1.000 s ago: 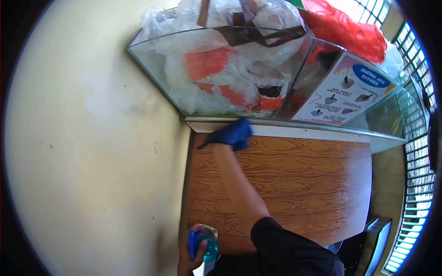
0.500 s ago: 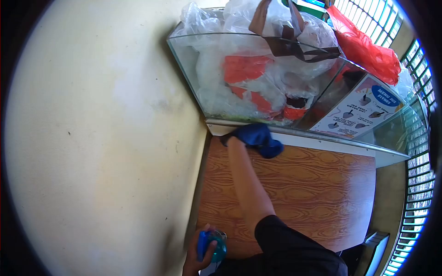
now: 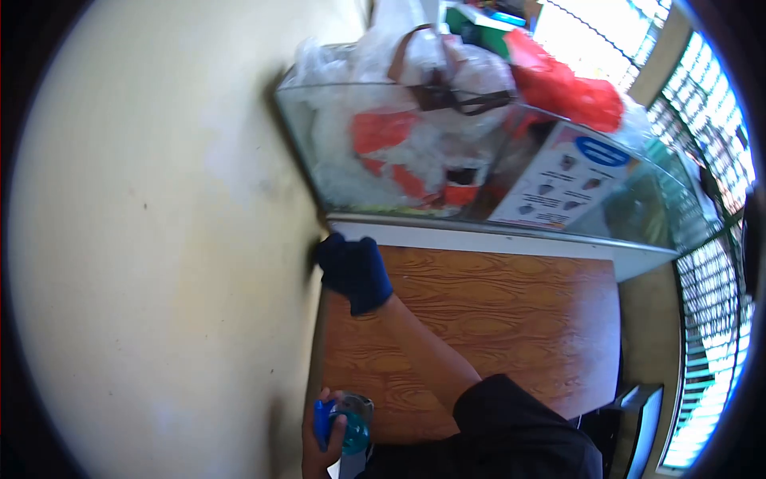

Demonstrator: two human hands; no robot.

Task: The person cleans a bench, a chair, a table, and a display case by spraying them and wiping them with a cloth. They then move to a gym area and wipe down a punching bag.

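My right hand (image 3: 355, 271) is covered to the wrist by a dark blue cloth (image 3: 351, 275); the fingers are hidden beneath it. It presses at the corner where the wall (image 3: 183, 239) meets the far left end of the wood-grain tabletop (image 3: 495, 327). At the lower left, my left hand (image 3: 319, 455) is closed around a spray bottle (image 3: 351, 431) with a blue head and a clear teal body. That bottle is held near the wall and the tabletop's near left corner.
Beyond the tabletop stands a glass case (image 3: 319, 160) stuffed with plastic bags, some red. A menu sheet (image 3: 558, 180) is on its front glass. A red plastic bag (image 3: 566, 92) lies on top. Barred windows (image 3: 702, 319) run along the right.
My right hand has moved left and toward me with the cloth, from the base of the glass case to the wall edge. The view has shifted; my left hand still holds the spray bottle.
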